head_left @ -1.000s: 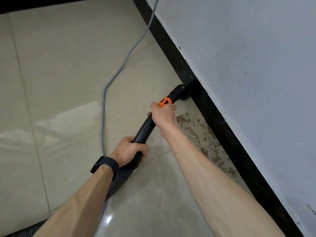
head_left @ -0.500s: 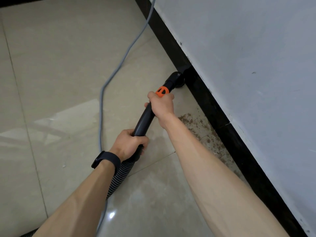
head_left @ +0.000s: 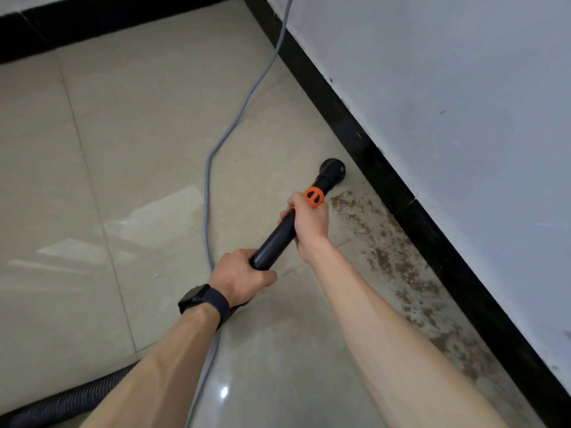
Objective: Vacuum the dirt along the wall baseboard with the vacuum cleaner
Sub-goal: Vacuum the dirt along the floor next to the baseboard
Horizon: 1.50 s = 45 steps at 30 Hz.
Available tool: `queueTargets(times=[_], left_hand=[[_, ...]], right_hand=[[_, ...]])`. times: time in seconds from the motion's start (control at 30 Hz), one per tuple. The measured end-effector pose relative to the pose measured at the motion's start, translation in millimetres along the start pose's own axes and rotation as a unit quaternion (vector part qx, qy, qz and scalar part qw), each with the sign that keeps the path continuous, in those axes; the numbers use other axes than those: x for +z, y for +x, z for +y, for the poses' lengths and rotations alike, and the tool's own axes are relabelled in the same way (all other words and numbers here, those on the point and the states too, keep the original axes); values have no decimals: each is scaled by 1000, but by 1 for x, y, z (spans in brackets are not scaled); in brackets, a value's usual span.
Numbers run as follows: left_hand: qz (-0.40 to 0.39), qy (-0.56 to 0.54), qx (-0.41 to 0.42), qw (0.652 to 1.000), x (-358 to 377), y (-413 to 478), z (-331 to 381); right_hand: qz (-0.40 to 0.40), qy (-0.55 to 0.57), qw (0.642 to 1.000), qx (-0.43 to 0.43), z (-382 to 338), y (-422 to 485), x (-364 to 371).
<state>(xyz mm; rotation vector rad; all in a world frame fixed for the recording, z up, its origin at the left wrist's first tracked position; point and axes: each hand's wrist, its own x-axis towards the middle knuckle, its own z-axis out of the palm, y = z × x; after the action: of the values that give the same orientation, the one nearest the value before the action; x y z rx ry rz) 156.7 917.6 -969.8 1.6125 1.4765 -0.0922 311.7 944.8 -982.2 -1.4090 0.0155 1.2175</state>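
Ahead, nozzle point(head_left: 332, 169), seemingly beside dirt point(head_left: 386, 254), wand point(head_left: 275, 239) in hands point(head_left: 241, 278) point(head_left: 309, 223)

Glossy beige tiled floor point(head_left: 129, 168), pale grey-white wall point(head_left: 463, 88), black baseboard point(head_left: 411, 216), light glare point(head_left: 224, 392) on tiles.

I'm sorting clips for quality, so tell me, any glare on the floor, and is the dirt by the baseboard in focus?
Head view: a small bright glare spot on the floor near the bottom edge, a broad pale reflection left of the grey cord; the dirt reads sharp, without motion smear.
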Motion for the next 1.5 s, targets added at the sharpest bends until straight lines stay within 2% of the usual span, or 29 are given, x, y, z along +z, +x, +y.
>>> queueTargets(times=[0.4, 0.6, 0.93, 1.07, 1.3, 1.4, 1.5], left_hand=[[-14, 56, -50, 997, -35, -45, -45], [-6, 191, -5, 982, -42, -64, -70], [-94, 305, 59, 946, -23, -92, -87], [-104, 293, 50, 949, -23, -92, -95], [-33, 190, 0, 981, -32, -97, -99], [-27, 208, 14, 978, -39, -94, -102], [-54, 262, 27, 963, -41, -93, -110]], right_hand=[[-13, -6, 999, 41, 43, -59, 20], [18, 102, 990, 95, 58, -98, 14], [156, 132, 976, 78, 95, -159, -29], [181, 128, 971, 95, 112, -166, -29], [97, 82, 987, 98, 86, -146, 0], [100, 138, 979, 115, 75, -138, -5], [152, 163, 968, 114, 82, -140, -19]])
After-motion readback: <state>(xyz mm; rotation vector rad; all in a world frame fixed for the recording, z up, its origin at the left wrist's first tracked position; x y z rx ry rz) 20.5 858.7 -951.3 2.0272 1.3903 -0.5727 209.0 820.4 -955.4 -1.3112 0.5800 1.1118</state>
